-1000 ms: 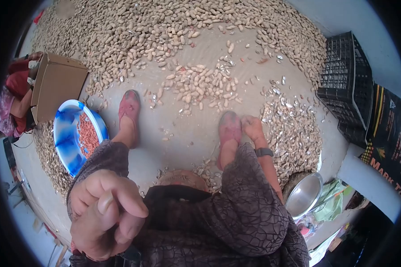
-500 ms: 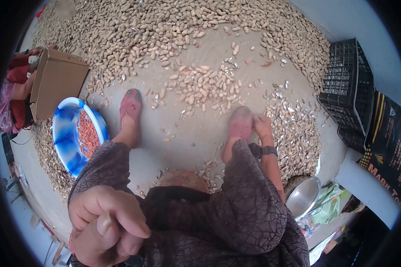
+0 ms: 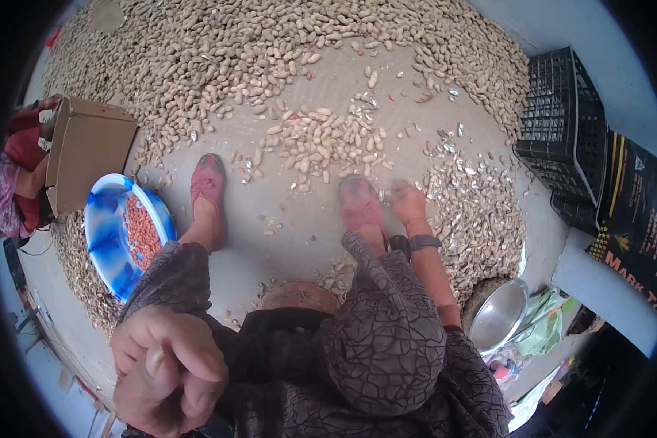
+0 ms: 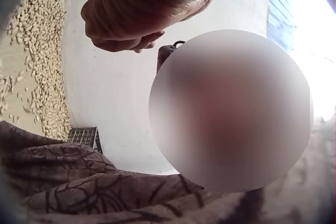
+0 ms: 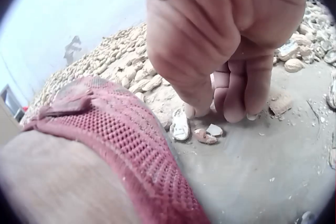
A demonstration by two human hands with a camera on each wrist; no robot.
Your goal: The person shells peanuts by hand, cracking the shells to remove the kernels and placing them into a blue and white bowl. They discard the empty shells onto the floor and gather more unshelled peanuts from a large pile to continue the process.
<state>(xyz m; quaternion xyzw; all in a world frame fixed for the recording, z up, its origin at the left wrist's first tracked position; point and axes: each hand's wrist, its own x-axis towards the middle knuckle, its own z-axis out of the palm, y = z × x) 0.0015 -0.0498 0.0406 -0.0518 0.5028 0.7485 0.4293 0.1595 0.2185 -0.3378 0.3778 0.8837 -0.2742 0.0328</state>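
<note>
My right hand (image 3: 407, 203) reaches down to the floor beside my pink shoe (image 3: 359, 204). In the right wrist view its fingers (image 5: 236, 95) point downward, tips at the floor. A split peanut shell (image 5: 180, 125) lies by the thumb, and a reddish peanut kernel (image 5: 205, 137) with a pale shell flake lies just in front. I cannot tell whether anything is between the thumb and fingers. My left hand (image 3: 166, 369) is held up over my lap, fingers curled and thumb bent in, with nothing showing in it. The left wrist view shows that hand (image 4: 131, 11) before a white wall.
Unshelled peanuts (image 3: 270, 44) form a large heap ahead, with a smaller pile (image 3: 328, 142) between my feet. Empty shells (image 3: 478, 212) lie at right. A blue-and-white basin (image 3: 113, 241) of kernels, a cardboard box (image 3: 95, 142), a black crate (image 3: 558, 117) and a metal bowl (image 3: 500, 317) stand around.
My right hand and right shoe have shifted leftward in view, and the right knee has swung inward. The left hand stays curled in nearly the same place.
</note>
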